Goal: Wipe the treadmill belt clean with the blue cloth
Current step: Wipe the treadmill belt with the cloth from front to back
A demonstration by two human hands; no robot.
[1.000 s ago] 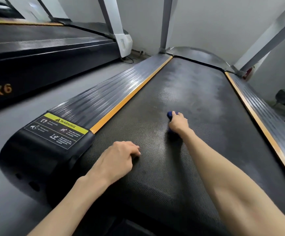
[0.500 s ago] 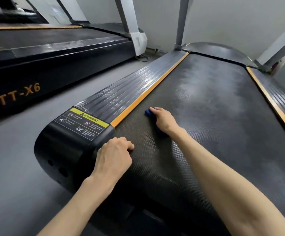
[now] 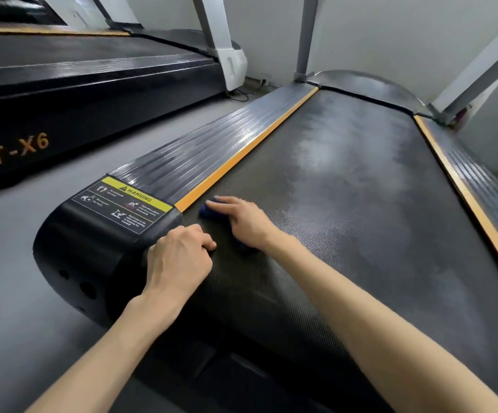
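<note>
my right hand (image 3: pixel 243 220) lies flat on the blue cloth (image 3: pixel 209 209), fingers stretched, pressing it onto the treadmill belt (image 3: pixel 346 210) near the belt's left edge, just beside the orange strip (image 3: pixel 242 158). only a bit of cloth shows past my fingertips. my left hand (image 3: pixel 179 259) is curled with knuckles bent, resting on the belt's rear left corner against the black end cap (image 3: pixel 93 245), below the yellow warning label (image 3: pixel 128 204). the two hands sit near each other, not touching.
</note>
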